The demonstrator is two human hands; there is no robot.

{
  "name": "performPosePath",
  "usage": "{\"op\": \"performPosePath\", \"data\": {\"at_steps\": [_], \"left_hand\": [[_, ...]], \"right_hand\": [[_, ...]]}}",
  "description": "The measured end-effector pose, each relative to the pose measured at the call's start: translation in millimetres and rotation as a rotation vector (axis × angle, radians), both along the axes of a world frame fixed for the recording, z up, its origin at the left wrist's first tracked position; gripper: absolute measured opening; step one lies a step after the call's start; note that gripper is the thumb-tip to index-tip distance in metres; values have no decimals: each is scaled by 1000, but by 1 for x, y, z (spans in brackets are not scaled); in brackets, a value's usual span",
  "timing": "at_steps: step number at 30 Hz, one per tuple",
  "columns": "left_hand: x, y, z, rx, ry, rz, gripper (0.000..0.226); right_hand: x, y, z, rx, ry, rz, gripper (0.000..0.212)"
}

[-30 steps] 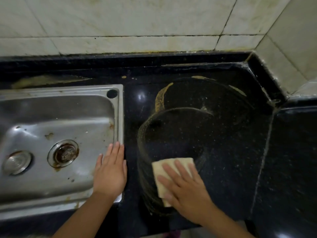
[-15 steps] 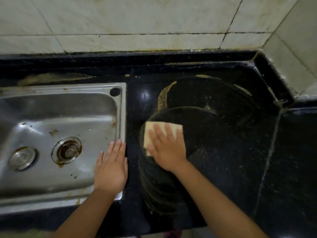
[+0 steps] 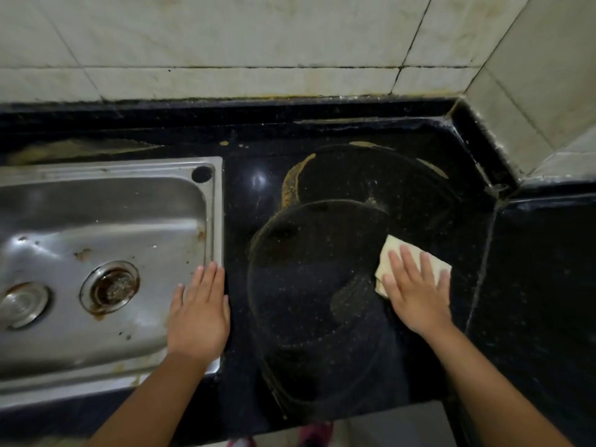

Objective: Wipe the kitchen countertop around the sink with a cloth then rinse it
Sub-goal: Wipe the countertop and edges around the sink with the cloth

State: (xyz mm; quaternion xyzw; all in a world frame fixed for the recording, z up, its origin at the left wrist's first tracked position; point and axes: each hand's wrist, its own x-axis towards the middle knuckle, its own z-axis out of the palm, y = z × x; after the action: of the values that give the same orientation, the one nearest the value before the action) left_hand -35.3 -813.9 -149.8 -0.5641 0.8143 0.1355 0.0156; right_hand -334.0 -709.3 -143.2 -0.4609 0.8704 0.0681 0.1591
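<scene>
A pale yellow folded cloth (image 3: 392,248) lies flat on the black speckled countertop (image 3: 316,304), right of the sink. My right hand (image 3: 416,291) presses down on it with straight, spread fingers and covers much of it. My left hand (image 3: 200,311) rests flat with straight fingers on the right rim of the steel sink (image 3: 96,217), its little finger side over the counter edge. Curved wet wipe marks and a tan smear (image 3: 292,182) arc across the counter in front of the cloth.
Stained white wall tiles (image 3: 245,43) rise behind the counter and turn a corner at the right. The sink has a rusty drain (image 3: 111,287) and a second round fitting (image 3: 22,303). A seam (image 3: 483,262) splits the counter at the right. Pink footwear (image 3: 312,433) shows below the front edge.
My right hand slid the cloth from the near centre up toward the sink, then across to the right side of the counter. My left hand stayed on the sink rim.
</scene>
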Motion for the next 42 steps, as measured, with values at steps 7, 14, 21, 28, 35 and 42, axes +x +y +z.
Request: {"op": "performPosePath", "data": {"at_steps": [7, 14, 21, 28, 35, 42], "left_hand": [[-5, 1, 8, -4, -33, 2, 56], [-9, 5, 14, 42, -80, 20, 53], [-6, 2, 9, 43, -71, 30, 58], [-7, 5, 8, 7, -35, 35, 68], [-8, 6, 10, 31, -22, 54, 50], [-7, 7, 6, 9, 71, 68, 49]], "right_hand": [[111, -33, -9, -108, -28, 356, 57], [67, 87, -12, -52, -122, 440, 51], [23, -3, 9, 52, -38, -35, 55], [92, 2, -13, -135, -8, 244, 53], [64, 103, -16, -104, -77, 388, 56], [27, -3, 12, 81, -66, -70, 56]]}}
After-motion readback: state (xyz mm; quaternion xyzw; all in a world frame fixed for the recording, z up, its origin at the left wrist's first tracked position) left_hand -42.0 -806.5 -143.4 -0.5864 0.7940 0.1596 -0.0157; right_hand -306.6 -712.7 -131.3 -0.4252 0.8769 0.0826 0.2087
